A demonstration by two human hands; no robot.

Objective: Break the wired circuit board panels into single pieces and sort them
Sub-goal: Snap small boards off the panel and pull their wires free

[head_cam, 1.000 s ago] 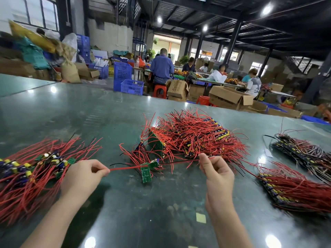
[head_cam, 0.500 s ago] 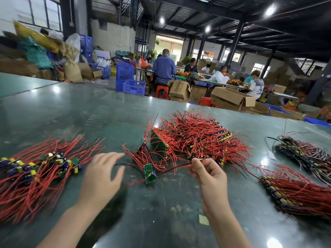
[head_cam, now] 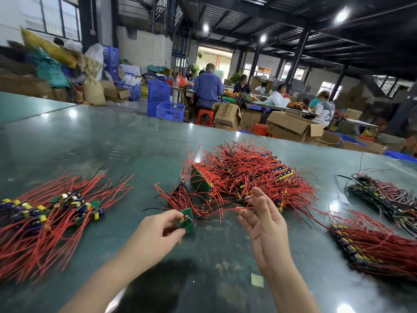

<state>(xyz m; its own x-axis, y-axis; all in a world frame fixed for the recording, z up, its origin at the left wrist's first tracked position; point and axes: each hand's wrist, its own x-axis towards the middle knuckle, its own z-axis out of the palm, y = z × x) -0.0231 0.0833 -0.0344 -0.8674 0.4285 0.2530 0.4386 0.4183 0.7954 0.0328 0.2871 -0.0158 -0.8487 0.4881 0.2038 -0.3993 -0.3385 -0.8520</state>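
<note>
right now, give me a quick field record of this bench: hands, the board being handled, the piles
left hand: pinches a small green board just above the table
right hand: open, fingers spread, beside red wires, holding nothing
centre pile: tangled wired panels, unbroken
left pile: single boards, red wires fanned out
right piles: two neater bundles

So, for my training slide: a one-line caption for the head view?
Left hand pinches a small green board beside the red-wired pile; right hand hovers open.
</note>
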